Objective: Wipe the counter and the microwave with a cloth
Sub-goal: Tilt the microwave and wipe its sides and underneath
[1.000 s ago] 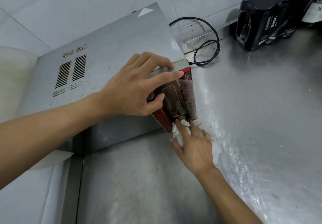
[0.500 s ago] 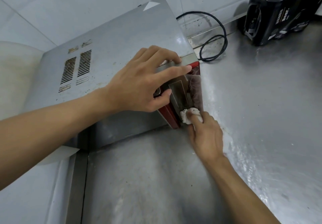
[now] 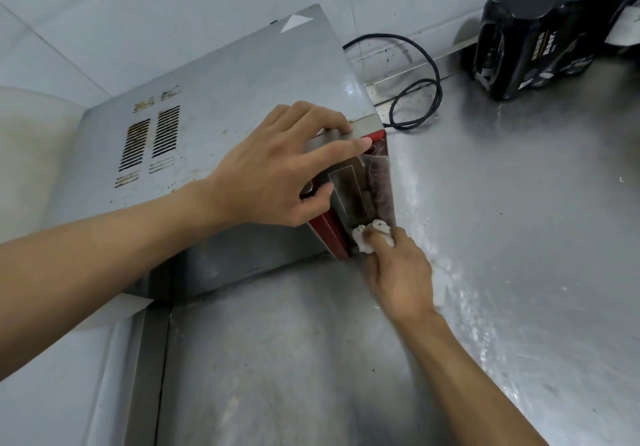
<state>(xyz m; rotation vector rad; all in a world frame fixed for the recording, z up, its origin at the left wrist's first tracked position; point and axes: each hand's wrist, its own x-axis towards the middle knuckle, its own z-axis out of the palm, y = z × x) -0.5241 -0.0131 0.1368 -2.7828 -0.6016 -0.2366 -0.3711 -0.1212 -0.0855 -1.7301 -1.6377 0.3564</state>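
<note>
Mid-wipe at the microwave (image 3: 214, 99), working the lower right corner of its front face. Gripping the microwave's front top edge with the left hand (image 3: 277, 168), fingers curled over the rim and thumb set on the front below, apparently to steady it. Holding a small bunched white cloth (image 3: 363, 243) in the right hand (image 3: 398, 272), wadded under curled fingers and pressed against the bottom of the dark front panel, beside the red trim.

Judged to be the appliance step. Steel counter (image 3: 519, 237) to the microwave's right marked with streaks and pale specks, so probably not finished there. Next move likely calling for a firm draw of the cloth up or across the panel while bracing from above, then a refold to a cleaner side, given the greyish marks on the wad.

Behind the microwave to the right, a looped black cable (image 3: 415, 99). Farther right, against the wall, a shrink-wrapped black pack of cans (image 3: 540, 29). Writing on that wrap mostly too blurred to read, with one word resembling "Beer" and no brand legible.

On the microwave's top, left of the gripping hand, two vent grilles (image 3: 152, 140) with small yellowed printed labels above and below, unreadable. At the top's far back corner, a white triangular sticker (image 3: 294, 22), blank as far as can be told.
</note>
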